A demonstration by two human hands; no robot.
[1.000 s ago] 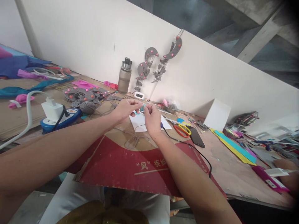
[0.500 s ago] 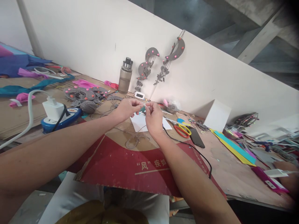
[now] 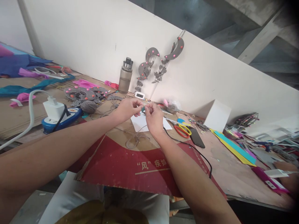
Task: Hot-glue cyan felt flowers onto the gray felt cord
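Observation:
My left hand [image 3: 130, 109] and my right hand [image 3: 154, 117] meet fingertip to fingertip over a white sheet [image 3: 161, 124]. Between them both pinch a small teal piece [image 3: 143, 109], too small to make out fully. A thin grey cord [image 3: 143, 128] hangs below my hands and loops onto the red cardboard [image 3: 126, 168]. Right of my right hand lie scissors [image 3: 182, 131] with orange and yellow handles, beside a black phone [image 3: 196, 137].
A water bottle [image 3: 125, 76] stands against the wall, near hanging grey felt crescents [image 3: 175, 51]. On the left are a blue power strip [image 3: 61, 119] with a white charger and a ball of grey yarn [image 3: 89, 107]. Another person's hand [image 3: 286, 168] shows at the right edge.
My fingertips have drawn slightly closer around the teal piece. The arms and the things on the table stay almost where they were.

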